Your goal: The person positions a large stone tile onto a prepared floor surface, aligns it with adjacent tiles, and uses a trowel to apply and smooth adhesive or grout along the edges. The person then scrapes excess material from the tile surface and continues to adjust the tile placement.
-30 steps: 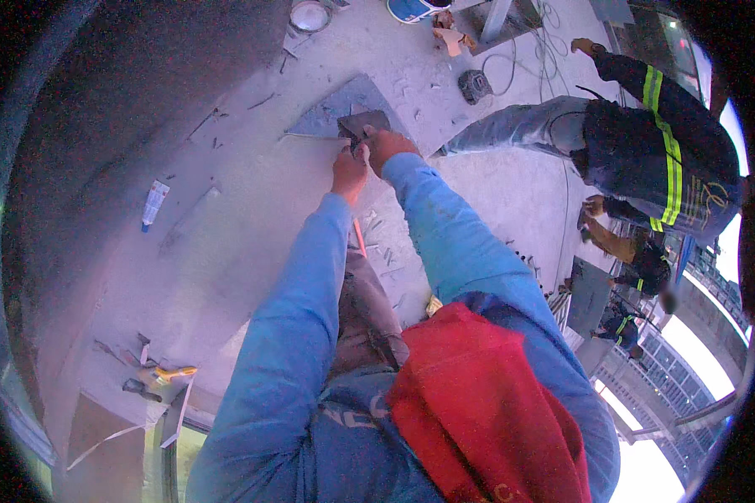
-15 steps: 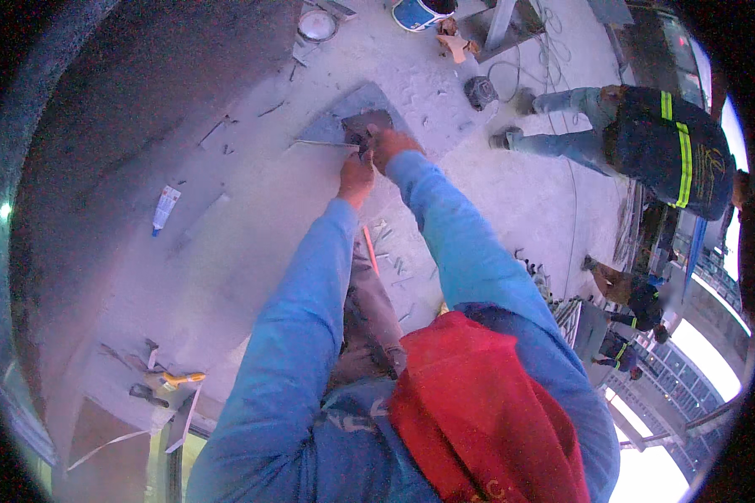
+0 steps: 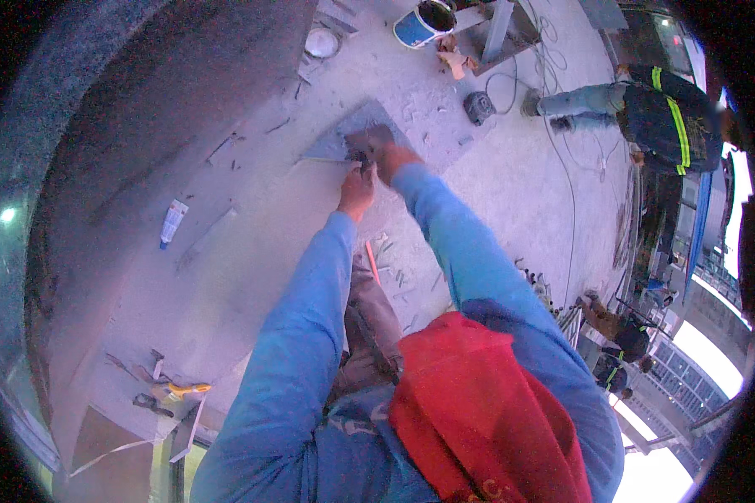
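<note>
Watching remotely, I see the left hand point(image 3: 356, 197) curled at the grey board's point(image 3: 327, 144) near edge and the blurred right hand point(image 3: 398, 161) at a dark plate point(image 3: 371, 136) over the board; neither grip reads clearly. Work looks under way, how much is finished I can't tell. Pale floor point(image 3: 252, 226) spreads left of the board; a black boxy object point(image 3: 479, 108) edges its right, a blue bucket point(image 3: 416, 31) beyond.

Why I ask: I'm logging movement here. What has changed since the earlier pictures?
The nearest co-worker has moved away, to the right; the view shifted slightly. Nothing visibly grasped or released. The left hand and right hand stay at the dark flat piece; the white tube and blue bucket keep their floor places.
</note>
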Demonstrator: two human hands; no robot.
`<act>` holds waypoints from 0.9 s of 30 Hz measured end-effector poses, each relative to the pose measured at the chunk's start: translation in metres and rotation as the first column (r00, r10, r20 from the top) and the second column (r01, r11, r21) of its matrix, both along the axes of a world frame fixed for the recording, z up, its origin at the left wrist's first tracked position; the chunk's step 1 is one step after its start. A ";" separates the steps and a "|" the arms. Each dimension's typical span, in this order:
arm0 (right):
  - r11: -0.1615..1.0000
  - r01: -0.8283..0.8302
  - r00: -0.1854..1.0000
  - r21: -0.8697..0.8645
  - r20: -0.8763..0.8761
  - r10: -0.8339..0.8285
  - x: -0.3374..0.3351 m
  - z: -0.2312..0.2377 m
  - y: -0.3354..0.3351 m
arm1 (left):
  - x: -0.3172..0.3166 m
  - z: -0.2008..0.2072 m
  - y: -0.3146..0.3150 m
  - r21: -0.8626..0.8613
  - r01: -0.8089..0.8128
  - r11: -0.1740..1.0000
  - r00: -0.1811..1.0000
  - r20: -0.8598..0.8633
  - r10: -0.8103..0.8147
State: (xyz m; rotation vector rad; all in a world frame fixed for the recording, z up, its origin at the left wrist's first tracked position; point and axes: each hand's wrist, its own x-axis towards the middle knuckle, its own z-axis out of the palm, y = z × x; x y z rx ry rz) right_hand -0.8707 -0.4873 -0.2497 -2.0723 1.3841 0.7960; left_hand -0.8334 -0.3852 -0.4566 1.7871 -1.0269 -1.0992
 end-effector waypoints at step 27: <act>0.994 -0.074 0.997 0.081 -0.016 0.075 -0.029 -0.039 0.011 | 0.009 0.016 -0.008 0.050 0.054 0.997 0.995 -0.090 -0.049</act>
